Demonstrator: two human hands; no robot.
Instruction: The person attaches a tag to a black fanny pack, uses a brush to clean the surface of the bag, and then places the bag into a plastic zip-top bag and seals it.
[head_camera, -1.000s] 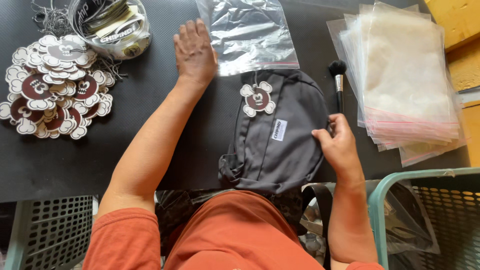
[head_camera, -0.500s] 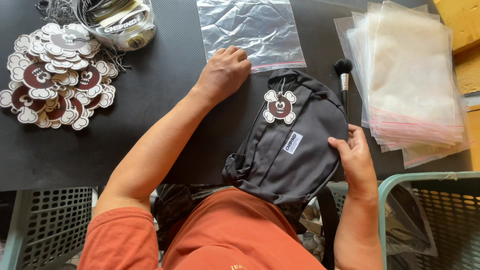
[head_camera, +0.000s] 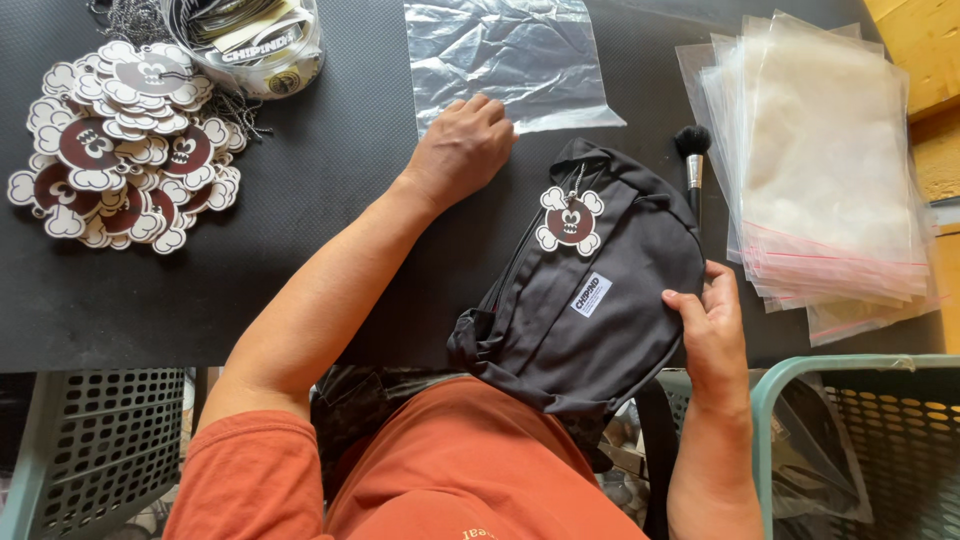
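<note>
The dark grey bag (head_camera: 590, 300) lies at the near edge of the black surface (head_camera: 330, 200), its lower end hanging over toward the person's lap, with a cloud-shaped tag (head_camera: 569, 220) hung near its top. The right hand (head_camera: 712, 325) holds the bag's right edge, thumb on the fabric and fingers curled behind it. The left hand (head_camera: 462, 148) rests knuckles-up at the near edge of a single clear plastic sleeve (head_camera: 508, 58) lying flat beyond the bag; its fingers are bent and seem to pinch the sleeve's lip, though the fingertips are hidden, so I cannot tell whether the sleeve is actually gripped or only touched.

By the look of it, the step in hand is bagging: the tagged bag is ready and the sleeve is being taken up. The next move would call for opening the sleeve's mouth, which probably needs both hands or a firm pinch on one layer, then feeding the bag in narrow end first without snagging the tag.

A stack of sleeves (head_camera: 830, 170) lies to the right, a small brush (head_camera: 692, 160) between it and the bag. A heap of tags (head_camera: 120, 140) and a tub (head_camera: 250, 40) sit far left.
</note>
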